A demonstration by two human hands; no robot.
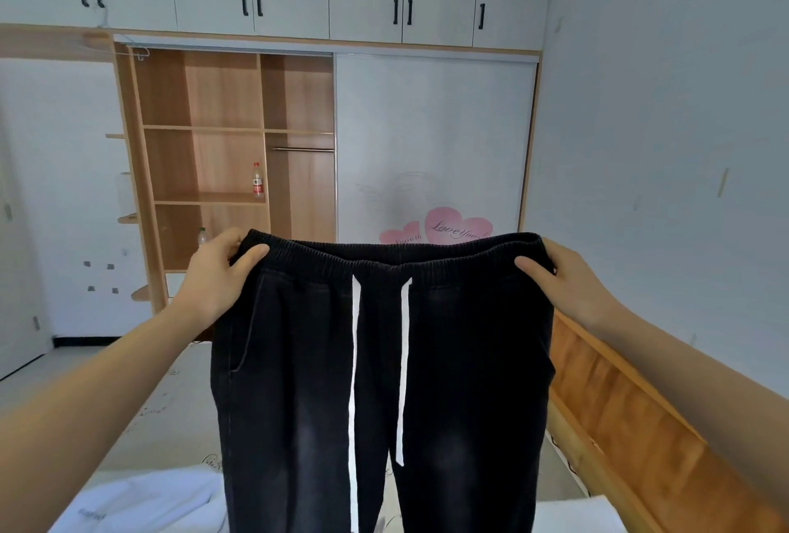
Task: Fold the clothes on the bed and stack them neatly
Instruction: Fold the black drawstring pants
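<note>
A pair of black washed trousers [461, 361] with an elastic waistband and two long white drawstrings hangs upright in front of me, legs running down out of view. My left hand [217, 272] pinches the waistband's left corner. My right hand [568, 276] pinches the right corner, thumb on the front. The waistband is stretched flat between them. Below lies the bed [170, 413] with a pale printed cover. A white garment [145, 502] lies crumpled on it at the lower left.
A wooden bed frame [632, 417] runs along the right wall. Ahead stands a wardrobe, its left side open with bare shelves [205, 199] and a plastic bottle [257, 180]; a white sliding door [435, 139] with pink heart stickers covers the right side. White fabric [576, 515] lies at lower right.
</note>
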